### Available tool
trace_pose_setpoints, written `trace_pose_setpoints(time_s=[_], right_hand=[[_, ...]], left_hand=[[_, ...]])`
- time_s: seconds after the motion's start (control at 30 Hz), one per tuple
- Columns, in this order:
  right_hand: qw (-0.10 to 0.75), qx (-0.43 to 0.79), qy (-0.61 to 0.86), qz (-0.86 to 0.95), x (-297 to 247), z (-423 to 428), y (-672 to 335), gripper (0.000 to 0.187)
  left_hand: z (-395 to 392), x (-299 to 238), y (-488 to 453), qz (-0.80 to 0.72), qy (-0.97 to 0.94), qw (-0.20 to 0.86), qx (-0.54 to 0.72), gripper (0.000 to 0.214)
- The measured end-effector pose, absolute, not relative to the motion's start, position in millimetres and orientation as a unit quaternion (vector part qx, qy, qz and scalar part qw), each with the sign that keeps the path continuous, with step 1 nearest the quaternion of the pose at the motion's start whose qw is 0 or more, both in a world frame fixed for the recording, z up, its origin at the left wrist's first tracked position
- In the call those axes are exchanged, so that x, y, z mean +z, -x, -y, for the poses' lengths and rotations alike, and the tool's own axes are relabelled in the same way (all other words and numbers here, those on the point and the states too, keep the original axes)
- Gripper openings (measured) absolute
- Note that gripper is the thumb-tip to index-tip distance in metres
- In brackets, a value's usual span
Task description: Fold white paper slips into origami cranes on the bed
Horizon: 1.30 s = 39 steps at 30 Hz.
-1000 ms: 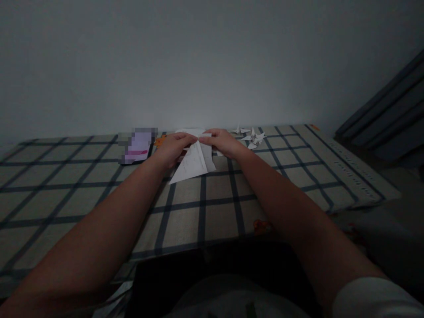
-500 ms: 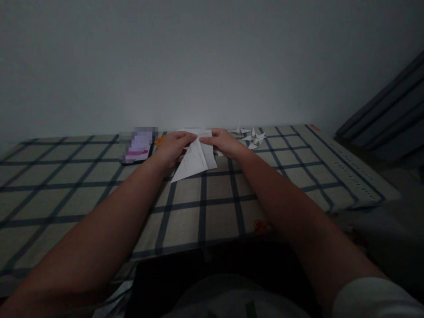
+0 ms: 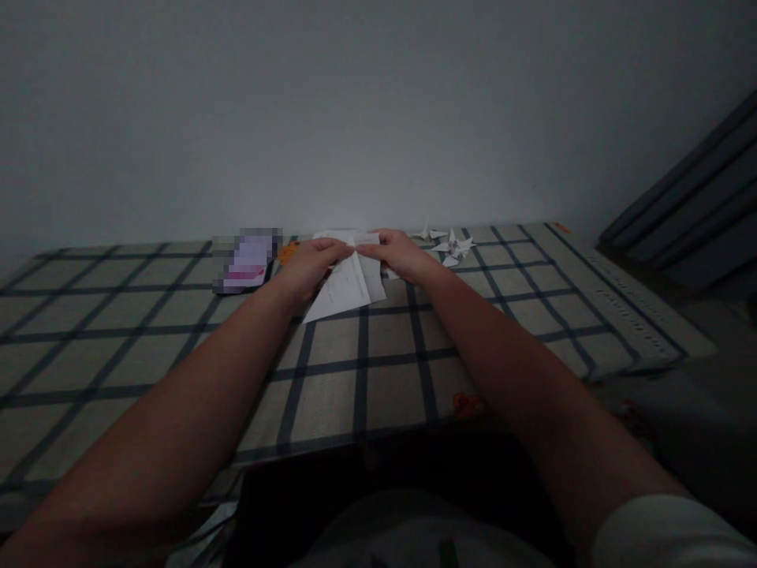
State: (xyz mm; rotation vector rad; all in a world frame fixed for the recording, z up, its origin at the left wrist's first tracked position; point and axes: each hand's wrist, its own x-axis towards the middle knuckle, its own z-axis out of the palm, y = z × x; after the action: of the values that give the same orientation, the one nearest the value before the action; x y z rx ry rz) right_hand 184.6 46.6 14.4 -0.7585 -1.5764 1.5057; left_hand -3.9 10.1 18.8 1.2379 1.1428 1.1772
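Between my two hands is a folded sheet of white paper (image 3: pixel 341 290), creased into a pointed shape whose tip reaches down to the left. My left hand (image 3: pixel 312 267) pinches its upper left edge, thumb on top. From the right, my right hand (image 3: pixel 397 254) grips the top with thumb and fingers, close to the left fingertips. Part of the paper is hidden behind the fingers. Another piece of white paper (image 3: pixel 337 233) shows just beyond my hands.
Several folded paper shapes with pointed tips (image 3: pixel 455 249) lie to the right of my hands. A phone (image 3: pixel 248 259), its screen blurred out, lies at the left. The checked tablecloth (image 3: pixel 390 379) covers the table up to the wall (image 3: pixel 378 110). A dark curtain (image 3: pixel 698 189) hangs at the right.
My left fingers have slid slightly down and closer along the paper's upper edge. The paper's lower tip has shifted a little up and left. My right hand stays nearly still.
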Motion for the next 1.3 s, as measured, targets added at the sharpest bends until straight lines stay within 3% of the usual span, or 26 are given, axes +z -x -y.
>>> trace_pose_setpoints(time_s=[0.43,0.73,0.93,1.3], right_hand=[[0.420,0.573,0.305,0.634,21,-42,-186,0.014],[0.393,0.597,0.303,0.631,13,-49,-186,0.011],[0.419,0.528,0.328,0.662,12,-52,-185,0.015],[0.404,0.591,0.311,0.625,12,-49,-187,0.019]], left_hand=[[-12,18,4,-0.474,-0.526,0.509,0.488,0.025],[-13,18,4,-0.520,-0.547,0.446,0.482,0.024],[-11,19,0,-0.499,-0.534,0.489,0.476,0.023],[-11,21,3,-0.479,-0.512,0.522,0.486,0.026]])
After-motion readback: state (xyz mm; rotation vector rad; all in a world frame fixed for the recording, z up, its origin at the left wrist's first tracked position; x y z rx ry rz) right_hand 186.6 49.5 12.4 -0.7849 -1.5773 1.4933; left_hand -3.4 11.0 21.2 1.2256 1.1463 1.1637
